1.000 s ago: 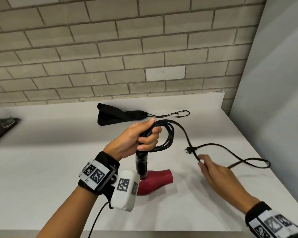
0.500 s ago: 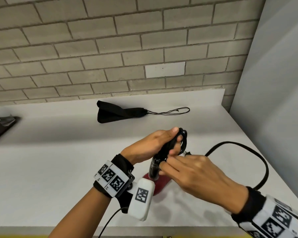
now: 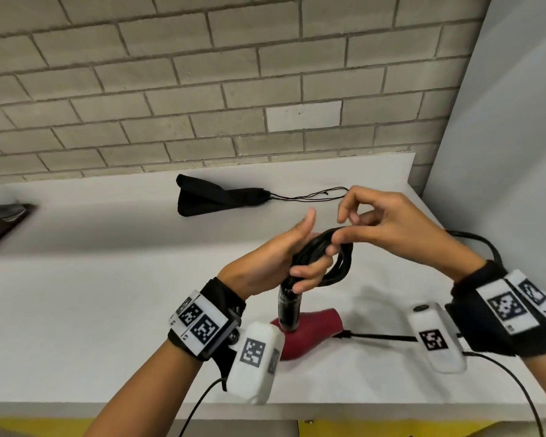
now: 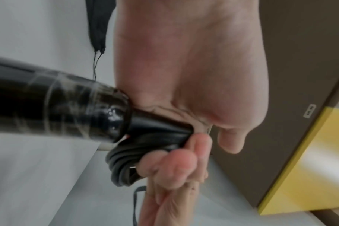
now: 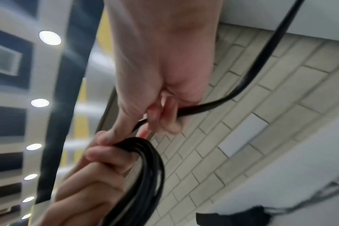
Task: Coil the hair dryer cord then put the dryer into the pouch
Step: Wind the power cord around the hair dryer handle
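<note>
The hair dryer stands nose-down on the white counter [image 3: 76,310], with its red body [image 3: 312,329] below its black handle [image 3: 289,307]. My left hand [image 3: 300,257] grips the handle's top together with the coiled black cord [image 3: 334,260]; the coil [image 4: 122,165] bunches against its fingers [image 4: 176,171]. My right hand [image 3: 347,228] pinches the loose cord [image 5: 213,107] and lays it on the coil [image 5: 145,168]. The rest of the cord [image 3: 473,239] loops away behind my right wrist. The black drawstring pouch [image 3: 215,198] lies flat farther back, apart from both hands.
A brick wall runs behind the counter and a grey panel [image 3: 501,152] closes its right side. A dark tray [image 3: 0,222] sits at the far left edge. The pouch's thin drawstring [image 3: 309,195] trails right, just behind my right hand.
My right hand picked the loose cord up off the counter and brought it to the coil in my left hand. The slack loop on the right has shrunk.
</note>
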A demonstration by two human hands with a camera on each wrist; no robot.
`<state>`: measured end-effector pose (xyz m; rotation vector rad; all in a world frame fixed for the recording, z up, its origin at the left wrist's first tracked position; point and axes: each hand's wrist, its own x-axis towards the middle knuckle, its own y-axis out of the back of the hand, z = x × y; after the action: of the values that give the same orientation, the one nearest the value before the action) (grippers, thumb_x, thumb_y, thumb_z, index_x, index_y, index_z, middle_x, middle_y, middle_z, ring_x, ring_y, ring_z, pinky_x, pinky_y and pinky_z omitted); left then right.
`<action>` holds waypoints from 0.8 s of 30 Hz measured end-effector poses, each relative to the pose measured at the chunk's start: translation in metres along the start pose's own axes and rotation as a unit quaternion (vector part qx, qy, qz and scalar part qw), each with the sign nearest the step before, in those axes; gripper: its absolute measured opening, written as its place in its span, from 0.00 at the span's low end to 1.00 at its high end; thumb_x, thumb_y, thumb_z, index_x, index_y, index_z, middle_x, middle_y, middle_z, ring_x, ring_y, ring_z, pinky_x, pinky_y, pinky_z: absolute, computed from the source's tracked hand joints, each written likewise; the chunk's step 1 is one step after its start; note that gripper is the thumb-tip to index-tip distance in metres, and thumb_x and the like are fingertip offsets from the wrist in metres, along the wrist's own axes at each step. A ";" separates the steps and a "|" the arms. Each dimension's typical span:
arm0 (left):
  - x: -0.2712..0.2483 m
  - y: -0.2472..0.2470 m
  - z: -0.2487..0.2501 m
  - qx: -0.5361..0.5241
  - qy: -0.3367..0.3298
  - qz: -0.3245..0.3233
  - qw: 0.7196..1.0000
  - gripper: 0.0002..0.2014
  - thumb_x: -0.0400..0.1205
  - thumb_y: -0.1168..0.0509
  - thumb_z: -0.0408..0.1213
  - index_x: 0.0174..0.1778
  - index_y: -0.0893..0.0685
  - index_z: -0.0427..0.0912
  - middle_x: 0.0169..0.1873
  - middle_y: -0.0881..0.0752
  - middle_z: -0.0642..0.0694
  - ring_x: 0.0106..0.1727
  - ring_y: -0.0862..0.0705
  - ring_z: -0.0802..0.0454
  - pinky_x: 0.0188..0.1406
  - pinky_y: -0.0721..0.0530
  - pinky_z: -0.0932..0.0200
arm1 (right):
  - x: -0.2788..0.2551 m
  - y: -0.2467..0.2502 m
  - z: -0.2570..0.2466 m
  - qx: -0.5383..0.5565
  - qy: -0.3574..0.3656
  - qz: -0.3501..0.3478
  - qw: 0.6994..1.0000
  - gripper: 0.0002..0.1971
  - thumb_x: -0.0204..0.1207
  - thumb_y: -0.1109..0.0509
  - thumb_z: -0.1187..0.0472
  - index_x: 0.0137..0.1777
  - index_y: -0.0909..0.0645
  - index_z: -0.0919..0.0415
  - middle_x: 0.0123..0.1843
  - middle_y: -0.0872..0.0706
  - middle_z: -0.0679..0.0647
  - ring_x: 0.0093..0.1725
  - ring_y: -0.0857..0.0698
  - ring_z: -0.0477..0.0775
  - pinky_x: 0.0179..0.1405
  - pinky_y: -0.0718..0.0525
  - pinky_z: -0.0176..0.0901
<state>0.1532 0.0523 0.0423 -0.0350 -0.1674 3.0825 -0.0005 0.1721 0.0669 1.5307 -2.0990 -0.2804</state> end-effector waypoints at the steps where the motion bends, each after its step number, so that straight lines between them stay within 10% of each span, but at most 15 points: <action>1: 0.000 0.001 -0.002 -0.008 -0.002 -0.010 1.000 0.22 0.83 0.55 0.57 0.41 0.27 0.41 0.17 0.35 0.55 0.16 0.32 0.56 0.25 0.30 0.64 | 0.000 0.002 0.006 0.031 -0.018 -0.032 0.999 0.15 0.62 0.23 0.50 0.39 0.20 0.60 0.28 0.24 0.46 0.23 0.32 0.46 0.23 0.36 0.31; 8: 0.000 0.003 -0.007 0.007 0.020 -0.020 1.000 0.16 0.87 0.55 0.45 0.41 0.29 0.41 0.17 0.32 0.57 0.24 0.20 0.54 0.32 0.26 0.64 | 0.002 -0.002 0.019 0.055 -0.025 -0.058 0.996 0.17 0.69 0.28 0.43 0.40 0.16 0.59 0.31 0.18 0.56 0.28 0.28 0.53 0.27 0.29 0.39; 11: -0.001 0.009 -0.005 -0.061 -0.019 -0.019 0.998 0.15 0.86 0.49 0.49 0.40 0.27 0.43 0.17 0.31 0.59 0.24 0.25 0.55 0.33 0.26 0.65 | -0.003 -0.009 0.032 0.055 -0.054 -0.132 0.988 0.34 0.68 0.36 0.30 0.56 0.18 0.63 0.49 0.13 0.59 0.47 0.13 0.55 0.48 0.15 0.40; 14: -0.003 0.016 -0.005 -0.106 -0.039 -0.020 0.993 0.15 0.85 0.46 0.49 0.39 0.26 0.44 0.17 0.36 0.55 0.27 0.26 0.56 0.38 0.25 0.63 | -0.019 -0.021 0.041 0.098 -0.082 -0.197 0.972 0.26 0.76 0.38 0.43 0.62 0.22 0.64 0.59 0.12 0.56 0.60 0.14 0.51 0.53 0.16 0.35; 18: -0.004 0.024 -0.009 -0.159 -0.050 0.000 0.986 0.14 0.84 0.44 0.47 0.37 0.25 0.43 0.17 0.38 0.53 0.23 0.27 0.56 0.33 0.28 0.63 | -0.027 -0.026 0.040 0.157 -0.068 -0.129 0.977 0.18 0.80 0.42 0.54 0.66 0.26 0.60 0.57 0.10 0.56 0.50 0.11 0.44 0.32 0.28 0.26; 24: 0.001 0.029 -0.015 -0.172 -0.036 0.024 0.984 0.14 0.84 0.50 0.41 0.35 0.26 0.42 0.16 0.30 0.55 0.24 0.29 0.54 0.32 0.29 0.61 | -0.026 -0.034 0.040 0.093 -0.020 -0.039 0.995 0.14 0.81 0.44 0.56 0.63 0.25 0.60 0.36 0.10 0.56 0.36 0.14 0.49 0.42 0.19 0.37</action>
<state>0.1513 0.0248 0.0245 0.0595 -0.7087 3.0620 0.0119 0.1790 0.0102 1.7315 -2.1507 -0.1472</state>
